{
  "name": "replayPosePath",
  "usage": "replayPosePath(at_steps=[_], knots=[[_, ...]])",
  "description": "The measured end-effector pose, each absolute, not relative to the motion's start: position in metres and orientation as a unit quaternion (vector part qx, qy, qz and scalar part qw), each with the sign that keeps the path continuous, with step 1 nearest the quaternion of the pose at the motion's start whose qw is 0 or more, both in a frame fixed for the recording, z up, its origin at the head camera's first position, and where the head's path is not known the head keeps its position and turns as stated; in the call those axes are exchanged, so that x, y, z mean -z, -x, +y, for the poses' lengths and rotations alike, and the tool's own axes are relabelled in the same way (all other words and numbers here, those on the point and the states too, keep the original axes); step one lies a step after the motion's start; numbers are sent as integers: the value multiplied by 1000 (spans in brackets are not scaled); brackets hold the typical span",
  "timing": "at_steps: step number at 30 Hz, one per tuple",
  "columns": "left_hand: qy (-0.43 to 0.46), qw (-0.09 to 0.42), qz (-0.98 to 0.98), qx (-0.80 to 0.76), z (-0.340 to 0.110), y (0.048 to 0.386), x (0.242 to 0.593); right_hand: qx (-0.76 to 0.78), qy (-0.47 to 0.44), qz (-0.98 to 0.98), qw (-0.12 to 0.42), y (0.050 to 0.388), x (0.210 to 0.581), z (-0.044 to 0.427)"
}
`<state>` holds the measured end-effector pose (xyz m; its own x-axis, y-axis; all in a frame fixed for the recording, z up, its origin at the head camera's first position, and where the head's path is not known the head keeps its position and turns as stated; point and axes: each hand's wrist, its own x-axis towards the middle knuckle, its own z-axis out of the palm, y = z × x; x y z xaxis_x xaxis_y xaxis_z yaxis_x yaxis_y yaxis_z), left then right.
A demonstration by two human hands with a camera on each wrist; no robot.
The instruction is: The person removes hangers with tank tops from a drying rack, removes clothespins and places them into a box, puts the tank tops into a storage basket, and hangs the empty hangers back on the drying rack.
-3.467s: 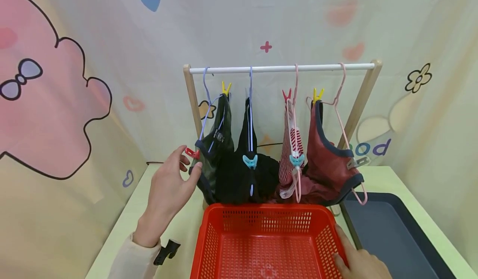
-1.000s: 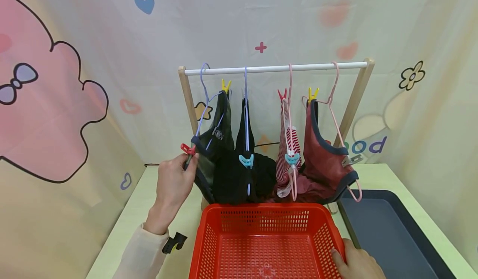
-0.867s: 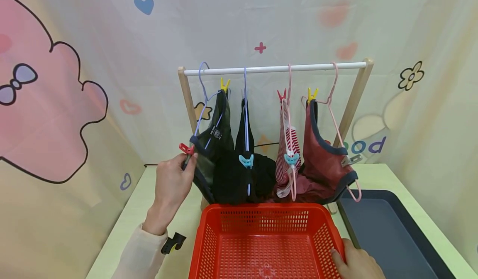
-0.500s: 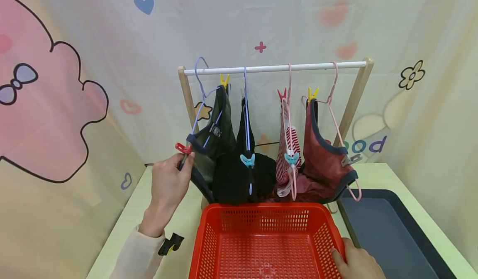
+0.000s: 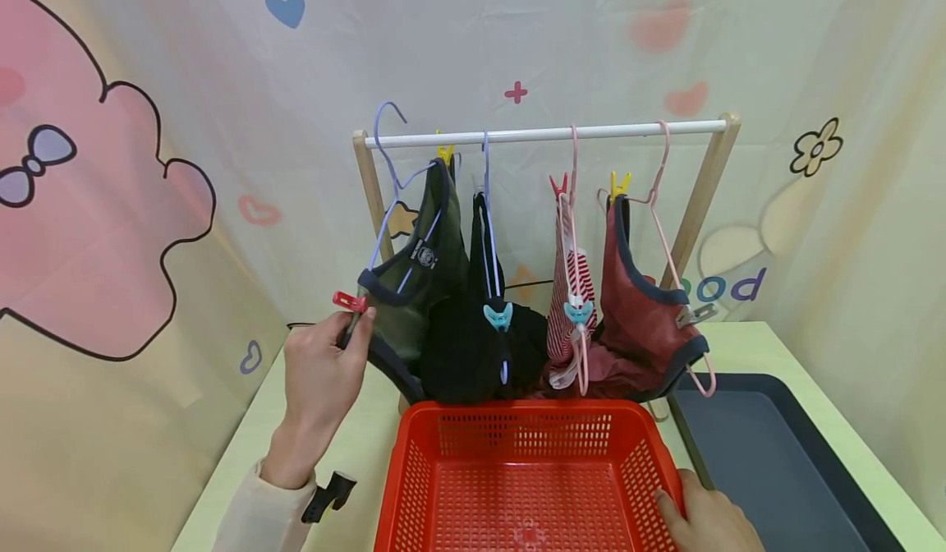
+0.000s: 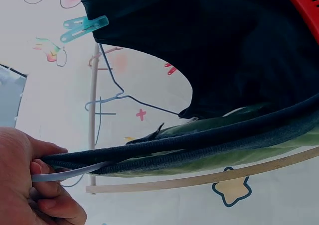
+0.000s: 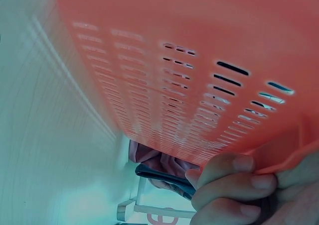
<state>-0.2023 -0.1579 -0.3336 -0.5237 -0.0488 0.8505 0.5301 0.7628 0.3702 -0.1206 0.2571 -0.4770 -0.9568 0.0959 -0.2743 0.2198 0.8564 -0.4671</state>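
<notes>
Off the rail [image 5: 532, 137], gripped green top [image 5: 405, 322] and hanger [image 5: 386, 227] in left hand [image 5: 321, 371], basket [image 5: 525, 409] in right hand [image 5: 711, 512], with three hangers [image 5: 574, 154] still up

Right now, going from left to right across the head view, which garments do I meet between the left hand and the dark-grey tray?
Bare left hand → olive-green garment with dark-blue trim → black cloth garment → red-and-white striped garment → dark-red garment with dark-blue trim → dark-grey rectangular tray.
</notes>
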Motion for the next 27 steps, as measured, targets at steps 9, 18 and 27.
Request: replayPosePath(at_steps=[9, 18, 27], knots=[[152, 480, -808, 305, -161, 189, 338, 256, -80, 956, 121, 119, 474, 256], [154, 480, -807, 306, -166, 176, 345, 262, -84, 954, 121, 121, 477, 257], [156, 469, -811, 312, -172, 164, 353, 264, -82, 953, 121, 121, 478, 257]])
